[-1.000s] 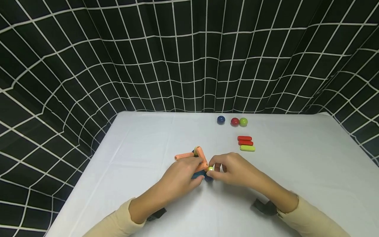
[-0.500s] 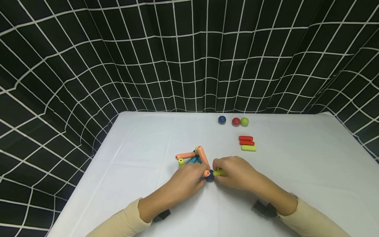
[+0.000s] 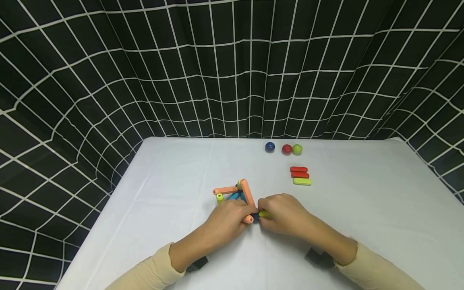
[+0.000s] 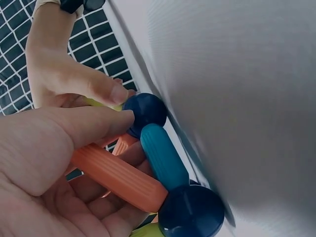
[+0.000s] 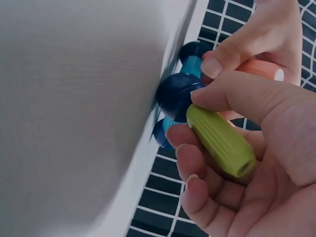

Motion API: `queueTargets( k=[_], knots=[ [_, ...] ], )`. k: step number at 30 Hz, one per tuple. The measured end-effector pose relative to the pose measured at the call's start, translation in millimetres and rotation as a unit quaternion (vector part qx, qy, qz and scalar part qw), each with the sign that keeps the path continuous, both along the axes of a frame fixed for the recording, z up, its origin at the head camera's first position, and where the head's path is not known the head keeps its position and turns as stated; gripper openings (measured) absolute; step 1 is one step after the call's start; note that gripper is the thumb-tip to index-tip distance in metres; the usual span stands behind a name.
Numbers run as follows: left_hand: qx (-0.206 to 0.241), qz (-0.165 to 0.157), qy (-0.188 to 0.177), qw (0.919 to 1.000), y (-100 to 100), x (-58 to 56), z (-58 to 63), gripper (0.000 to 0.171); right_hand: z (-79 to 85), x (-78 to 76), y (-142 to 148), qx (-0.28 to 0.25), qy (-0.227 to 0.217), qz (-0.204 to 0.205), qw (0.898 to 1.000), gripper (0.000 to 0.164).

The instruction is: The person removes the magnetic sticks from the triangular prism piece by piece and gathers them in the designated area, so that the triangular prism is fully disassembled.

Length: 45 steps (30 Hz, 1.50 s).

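A toy structure of magnetic rods and balls stands on the white table, with a blue rod joining two navy balls along its near side. My left hand grips an orange rod that leans up from one navy ball. Its thumb touches the other navy ball. My right hand pinches a lime-green rod, whose end meets a navy ball. Two more orange rods and another lime rod show at the structure's far side; my left hand hides part of it.
At the back of the table are a loose navy ball, a red ball and a green ball. Two red rods and a lime rod lie right of the structure. A black gridded curtain surrounds the table.
My right hand's lime rod has tipped from end-on to sideways, outward from the navy ball. My left hand has shifted slightly right, and its orange rod now slants lower toward me.
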<state>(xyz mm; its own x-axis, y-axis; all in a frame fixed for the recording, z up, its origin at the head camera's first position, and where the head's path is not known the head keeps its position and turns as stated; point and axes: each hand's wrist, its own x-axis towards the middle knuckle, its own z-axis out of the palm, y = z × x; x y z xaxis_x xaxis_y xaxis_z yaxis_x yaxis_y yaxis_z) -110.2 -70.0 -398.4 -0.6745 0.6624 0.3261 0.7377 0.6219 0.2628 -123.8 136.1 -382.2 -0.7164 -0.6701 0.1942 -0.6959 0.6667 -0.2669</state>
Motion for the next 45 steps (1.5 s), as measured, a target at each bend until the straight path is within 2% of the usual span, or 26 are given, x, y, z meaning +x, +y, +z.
queueTargets(
  k=[9, 14, 21, 29, 34, 39, 45],
  knots=[
    [0.008, -0.008, 0.005, 0.9999, 1.0, -1.0, -0.4, 0.015, 0.7, 0.2, 2.4, -0.023, -0.004, -0.004, 1.0, 0.013],
    [0.006, -0.006, 0.016, 0.9998, 0.3, -0.9, -0.8, 0.017, 5.7, -4.4, 13.8, -0.038, -0.015, -0.014, 0.999, 0.009],
    [0.005, -0.003, 0.011, 0.9999, -1.5, -1.1, -0.2, 0.017, 11.7, -14.6, 41.7, -0.039, -0.028, -0.062, 0.997, 0.017],
    [0.016, -0.009, 0.016, 0.9997, -1.1, -0.9, -0.6, 0.02, 6.2, -27.0, 70.3, -0.032, -0.05, -0.12, 0.991, 0.025],
    [0.018, -0.014, 0.015, 0.9996, -0.9, -0.1, -0.7, 0.016, 2.5, -33.5, 82.0, -0.018, -0.069, -0.152, 0.986, 0.026],
    [0.017, -0.017, 0.015, 0.9996, 0.0, -0.3, -0.3, 0.015, 0.5, -34.7, 92.7, -0.023, -0.078, -0.168, 0.982, 0.028],
    [0.009, -0.006, 0.006, 0.9999, -1.8, -0.8, -0.5, 0.02, -4.3, -40.6, 98.6, -0.012, -0.071, -0.176, 0.982, 0.026]
  ],
)
